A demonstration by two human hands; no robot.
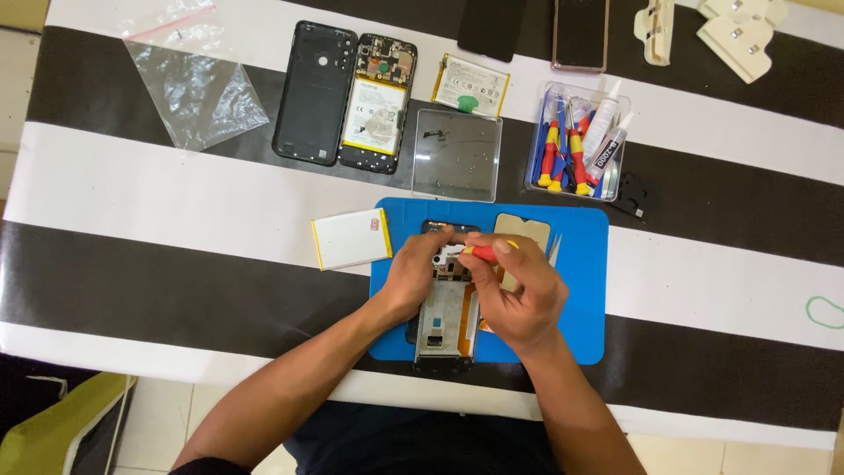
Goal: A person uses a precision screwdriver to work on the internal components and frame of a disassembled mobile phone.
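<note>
Plastic zip bag [195,84] sits far off at your top left on the striped tablecloth [132,185], and next along lie a black phone back cover [315,92] and an opened phone [378,104] side by side. Just below them, a white battery [352,238] rests touching the left edge of the blue work mat [580,290]. Now your left hand [416,273] presses down on the upper left of the stripped phone frame [447,321], fingers curled over its top edge, steadying it on the mat. Your right hand [519,290] is closed around a red-and-yellow screwdriver [483,252], its tip meeting the frame's top right beside your left fingertips, so both hands work close together. Above the mat stands a clear square lid [457,155] with tiny parts on it. Further right, a clear tray [576,141] holds more screwdrivers and glue tubes [605,127]. At the far right edge lies a green rubber band [825,312].
</note>
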